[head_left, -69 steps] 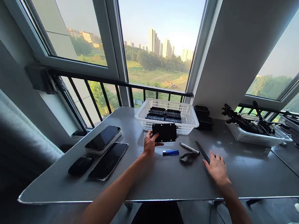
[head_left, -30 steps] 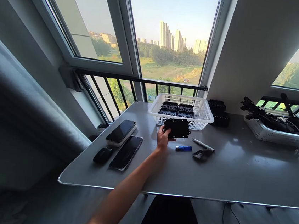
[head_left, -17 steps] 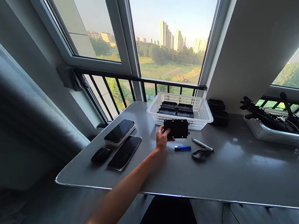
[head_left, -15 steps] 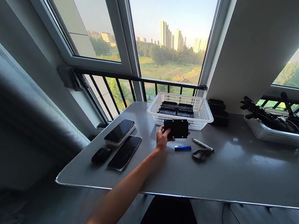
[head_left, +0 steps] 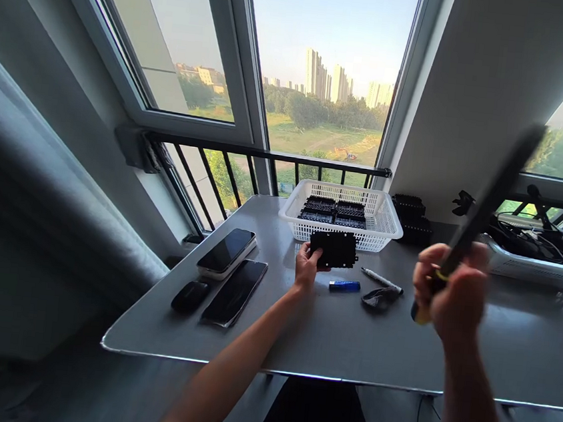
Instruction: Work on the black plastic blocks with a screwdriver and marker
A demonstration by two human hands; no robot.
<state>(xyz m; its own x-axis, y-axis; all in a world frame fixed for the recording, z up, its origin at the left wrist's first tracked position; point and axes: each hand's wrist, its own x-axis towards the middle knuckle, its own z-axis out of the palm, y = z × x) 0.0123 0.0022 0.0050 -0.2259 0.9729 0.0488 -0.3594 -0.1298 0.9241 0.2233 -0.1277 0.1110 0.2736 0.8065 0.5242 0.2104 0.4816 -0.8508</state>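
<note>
My left hand (head_left: 307, 265) is closed on the left end of a flat black rectangular plastic plate (head_left: 335, 249), which has small tabs along its edges. The plate is held up over the table, in front of the white basket (head_left: 376, 241). On the right, my right hand (head_left: 454, 293) is wrapped around the black-and-yellow handle of a long dark blade-like tool (head_left: 498, 187). This tool points up and to the right, blurred by motion, so its exact kind is unclear. Similar black plastic pieces (head_left: 334, 211) lie in rows inside the basket.
A blue marker (head_left: 345, 286), a white pen (head_left: 381, 280) and a crumpled grey cloth (head_left: 380, 298) lie between my hands. Left are a phone on a box (head_left: 225, 252), another phone (head_left: 235, 292) and a mouse (head_left: 191, 296). A cable-filled basket (head_left: 542, 268) stands right, black blocks (head_left: 411, 218) behind.
My right hand has risen from the bottom right edge into view, bringing the long dark tool with it. My left hand still holds the black plate in nearly the same place.
</note>
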